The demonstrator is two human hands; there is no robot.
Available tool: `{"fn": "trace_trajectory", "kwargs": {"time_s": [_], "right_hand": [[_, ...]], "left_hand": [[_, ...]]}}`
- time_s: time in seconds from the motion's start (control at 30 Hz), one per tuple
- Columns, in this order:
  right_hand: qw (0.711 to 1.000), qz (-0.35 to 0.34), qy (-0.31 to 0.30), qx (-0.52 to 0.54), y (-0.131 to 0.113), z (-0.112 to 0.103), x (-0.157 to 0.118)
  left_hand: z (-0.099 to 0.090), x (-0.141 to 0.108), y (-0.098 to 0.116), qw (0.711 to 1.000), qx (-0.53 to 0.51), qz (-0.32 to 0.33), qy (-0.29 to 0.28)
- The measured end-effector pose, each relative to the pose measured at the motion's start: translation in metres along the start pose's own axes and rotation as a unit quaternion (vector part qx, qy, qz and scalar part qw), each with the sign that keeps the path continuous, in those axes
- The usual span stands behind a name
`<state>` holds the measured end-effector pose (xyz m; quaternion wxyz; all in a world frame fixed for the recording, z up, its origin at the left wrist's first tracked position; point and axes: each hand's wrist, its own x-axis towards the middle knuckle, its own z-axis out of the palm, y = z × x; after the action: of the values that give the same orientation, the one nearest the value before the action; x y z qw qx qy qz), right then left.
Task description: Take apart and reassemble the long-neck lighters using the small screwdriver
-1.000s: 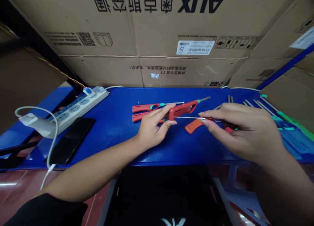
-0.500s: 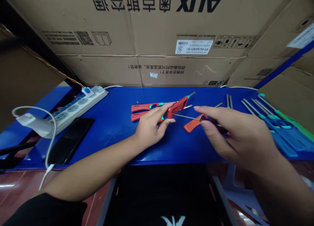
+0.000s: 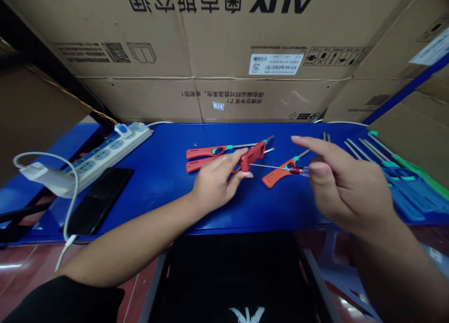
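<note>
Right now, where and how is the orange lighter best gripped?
Probably near the blunt handle end of the orange lighter, pinched across its sides from above: it lies flat, handle toward the camera, while the screwdriver crosses in view at the trigger end.

Upside-down "AUX" on cardboard (image 3: 224, 33)

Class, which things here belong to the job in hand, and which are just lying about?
Job in hand:
red lighter in left hand
screwdriver in right hand
probably orange lighter, blue lighters

Apparently lying about:
phone
power strip
</note>
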<state>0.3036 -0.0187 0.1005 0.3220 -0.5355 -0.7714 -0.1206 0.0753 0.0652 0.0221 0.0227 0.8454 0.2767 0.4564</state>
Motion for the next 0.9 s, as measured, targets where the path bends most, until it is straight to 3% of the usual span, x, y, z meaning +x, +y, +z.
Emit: {"fn": "trace_trajectory", "kwargs": {"time_s": [0.1,0.2,0.3,0.4,0.47,0.57,0.67,0.8,0.9], "right_hand": [[0.997,0.013,0.023,0.075,0.003,0.002,-0.002],[0.982,-0.035,0.028,0.181,0.007,0.002,-0.003],[0.99,-0.055,0.002,0.127,0.007,-0.003,-0.003],[0.998,-0.014,-0.006,0.066,0.005,-0.007,-0.004],[0.995,-0.006,0.013,0.096,0.006,-0.007,-0.005],[0.986,-0.052,0.005,0.156,0.009,-0.007,-0.006],[0.99,-0.06,-0.018,0.124,0.009,-0.009,-0.006],[0.996,-0.028,0.038,0.073,0.007,-0.01,-0.008],[0.985,-0.042,0.043,0.163,0.01,-0.009,-0.01]], "left_hand": [[0.0,0.0,0.0,1.0,-0.002,0.001,0.0],[-0.001,0.0,0.0,1.0,-0.002,0.004,0.002],[-0.001,0.0,0.001,1.0,-0.011,0.013,-0.004],[-0.001,0.001,0.002,0.999,-0.025,0.027,-0.009],[-0.001,0.001,0.002,0.999,-0.03,0.03,-0.013],[-0.001,0.001,0.001,0.999,-0.027,0.026,-0.013],[-0.001,0.0,0.003,0.999,-0.034,0.037,-0.017],[0.0,-0.002,0.006,0.997,-0.047,0.053,-0.019],[0.001,-0.003,0.007,0.997,-0.053,0.055,-0.018]]}}
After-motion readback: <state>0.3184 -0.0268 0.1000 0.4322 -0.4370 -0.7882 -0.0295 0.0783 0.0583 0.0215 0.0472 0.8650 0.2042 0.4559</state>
